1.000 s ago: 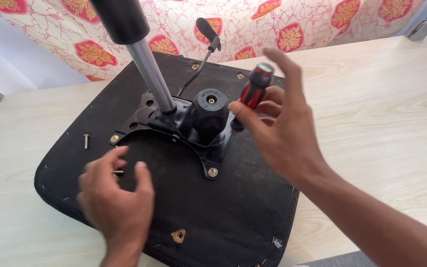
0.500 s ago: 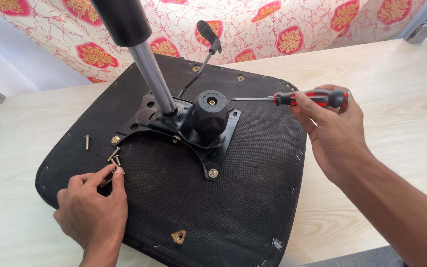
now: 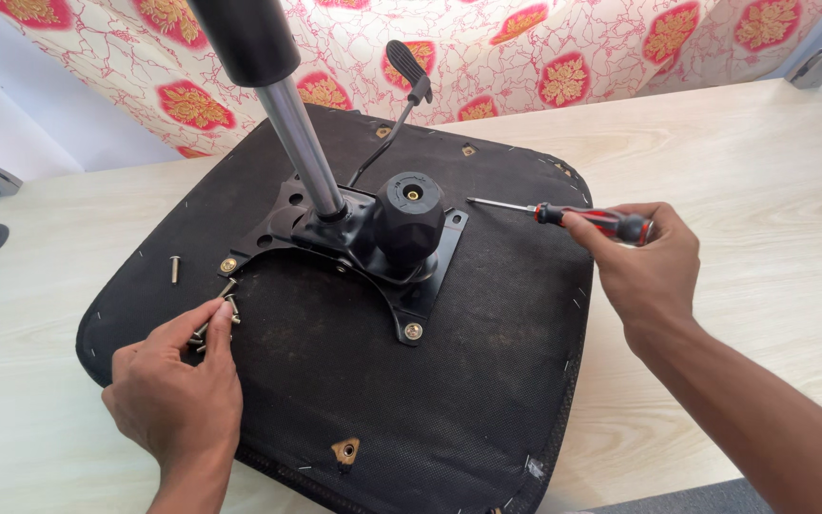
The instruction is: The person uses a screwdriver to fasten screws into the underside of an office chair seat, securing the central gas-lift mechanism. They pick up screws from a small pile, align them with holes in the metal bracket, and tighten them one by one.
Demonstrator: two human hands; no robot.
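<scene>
The left hand (image 3: 175,390) has its thumb and forefinger pinched together on a small cluster of loose screws (image 3: 218,319) lying on the black underside of the upturned seat pad (image 3: 430,400), close to the pad's left edge. The remaining fingers are curled in, and the hand rests on the fabric. One single screw (image 3: 175,269) lies apart from the cluster, further toward the pad's left corner.

The right hand (image 3: 647,269) is closed around the red-and-black handle of a screwdriver (image 3: 563,213). The thumb lies along the top of the handle. The shaft points left and lies roughly level over the pad's right portion, with its tip near the mounting plate but not touching it.

The black mounting plate (image 3: 430,286) sits at the centre of the pad. A brass-coloured bolt (image 3: 413,331) is seated in its near arm and another bolt (image 3: 228,266) in its left arm. A round black knob (image 3: 409,211) stands on the plate. A chrome column (image 3: 304,143) rises from it, tilted toward the far left. A lever with a black paddle grip (image 3: 405,63) extends toward the far edge.

The pad lies flat on a pale wooden worktop (image 3: 763,171), with a floral cloth (image 3: 544,57) along the far edge.
</scene>
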